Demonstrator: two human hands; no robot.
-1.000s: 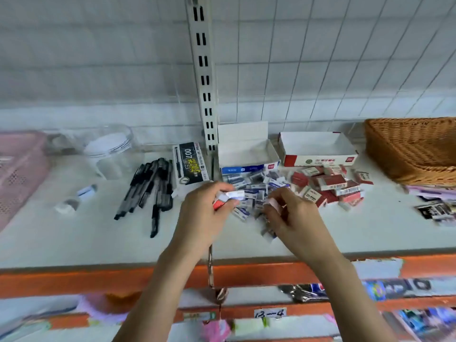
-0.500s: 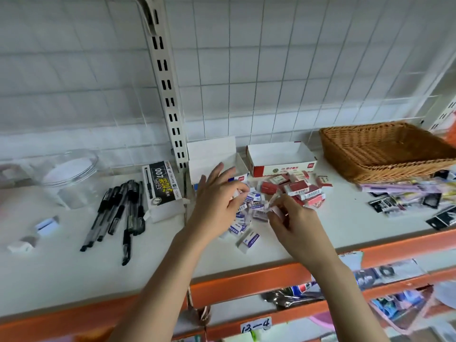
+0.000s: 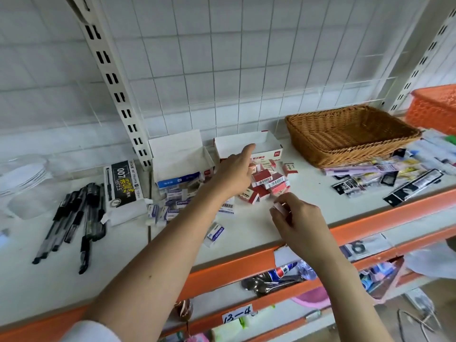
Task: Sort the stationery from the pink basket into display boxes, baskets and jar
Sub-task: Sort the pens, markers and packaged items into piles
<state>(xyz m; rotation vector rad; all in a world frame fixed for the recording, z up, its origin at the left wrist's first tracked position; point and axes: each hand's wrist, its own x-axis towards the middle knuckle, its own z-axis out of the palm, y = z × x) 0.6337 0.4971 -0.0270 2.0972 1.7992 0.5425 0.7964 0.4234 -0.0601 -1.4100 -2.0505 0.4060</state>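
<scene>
My left hand (image 3: 234,172) reaches over the pile of red erasers (image 3: 270,183), its index finger stretched to the front wall of the red-and-white display box (image 3: 270,140). The other fingers curl underneath, and whether they hold anything is hidden. My right hand (image 3: 296,218) hovers near the shelf's front edge and pinches a small white eraser (image 3: 280,207). Blue-and-white erasers (image 3: 172,206) lie scattered in front of the blue display box (image 3: 180,169). The pink basket is out of view.
A wicker basket (image 3: 350,134) stands at the back right, an orange basket (image 3: 434,107) beyond it. Packaged stationery (image 3: 394,176) lies before the wicker basket. Black pens (image 3: 79,213), a black pen box (image 3: 123,183) and a clear jar (image 3: 24,186) are at the left.
My left hand has moved right from the blue erasers to the red display box. My right hand has drawn back toward the shelf edge with the small eraser. The view has swung right.
</scene>
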